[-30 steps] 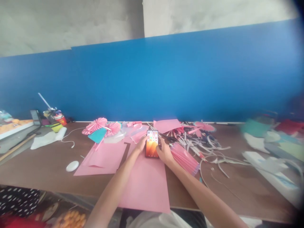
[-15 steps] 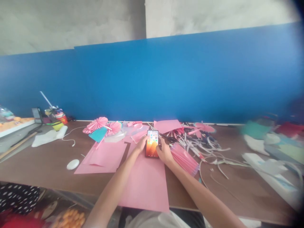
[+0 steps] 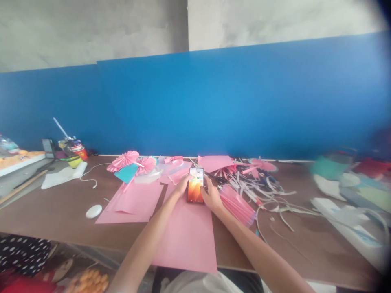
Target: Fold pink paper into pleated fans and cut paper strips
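Head view: phone (image 3: 196, 191) upright between both hands, near the middle of the worktop (image 3: 64, 215), over the upper part of a long pink sheet (image 3: 186, 240); cannot tell whether it rests on the paper or is held just above. Left hand (image 3: 182, 185) at its left edge, grip closed on the side, thumb near the screen's rim. Right hand (image 3: 211, 196) at the right edge, grip closed too, thumb over the lower right of the glass, forefinger bent near the upper right side. Phone pinched between the two; remaining fingers mostly hidden behind it or curled out of sight. Screen lit, small icons above an orange picture, icons too small to read. Left forearm covers part of the long sheet; a second pink sheet (image 3: 137, 203) lies to its left. Pleated pink paper (image 3: 236, 205) just right of the right hand, partly behind the wrist. Beyond it, a tangle of pale strips (image 3: 247, 185), single pieces hard to separate. Pink fans (image 3: 124, 161) at the back left, a teal piece (image 3: 126, 173) overlapping them. Far right heap (image 3: 331, 165) blurred, contents unclear. Dotted cloth (image 3: 24, 254) cut off at lower left.
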`<action>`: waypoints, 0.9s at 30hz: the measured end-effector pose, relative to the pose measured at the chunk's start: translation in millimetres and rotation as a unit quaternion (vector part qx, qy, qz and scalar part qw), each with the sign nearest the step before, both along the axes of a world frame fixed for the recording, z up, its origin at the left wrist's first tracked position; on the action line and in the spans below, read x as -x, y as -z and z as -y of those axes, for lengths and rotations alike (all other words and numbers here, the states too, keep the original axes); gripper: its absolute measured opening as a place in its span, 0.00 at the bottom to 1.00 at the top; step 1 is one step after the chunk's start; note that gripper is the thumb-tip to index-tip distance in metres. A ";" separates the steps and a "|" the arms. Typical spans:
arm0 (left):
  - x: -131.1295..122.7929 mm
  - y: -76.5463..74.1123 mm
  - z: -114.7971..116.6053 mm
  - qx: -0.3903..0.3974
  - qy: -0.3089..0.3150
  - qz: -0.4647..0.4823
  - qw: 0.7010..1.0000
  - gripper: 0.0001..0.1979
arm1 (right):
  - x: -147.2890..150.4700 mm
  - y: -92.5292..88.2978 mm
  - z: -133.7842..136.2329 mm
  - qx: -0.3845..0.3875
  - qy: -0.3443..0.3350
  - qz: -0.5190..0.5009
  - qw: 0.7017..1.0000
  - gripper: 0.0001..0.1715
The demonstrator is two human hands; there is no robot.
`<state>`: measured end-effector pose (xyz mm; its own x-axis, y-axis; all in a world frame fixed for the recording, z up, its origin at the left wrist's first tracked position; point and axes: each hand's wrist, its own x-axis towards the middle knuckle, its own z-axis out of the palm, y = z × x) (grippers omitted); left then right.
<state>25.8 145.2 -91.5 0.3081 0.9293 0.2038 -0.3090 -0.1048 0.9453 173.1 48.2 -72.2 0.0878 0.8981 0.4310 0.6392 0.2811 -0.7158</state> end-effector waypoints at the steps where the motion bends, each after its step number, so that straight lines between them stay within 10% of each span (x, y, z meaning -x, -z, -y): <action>1: 0.1 0.1 0.1 0.000 0.000 0.000 1.000 0.17 | 0.1 0.0 0.2 -0.001 0.002 0.000 1.000 0.32; 27: 0.6 -1.0 -1.3 -0.006 -0.004 -0.014 1.000 0.13 | -1.2 3.2 -1.3 -0.001 -0.002 0.005 1.000 0.33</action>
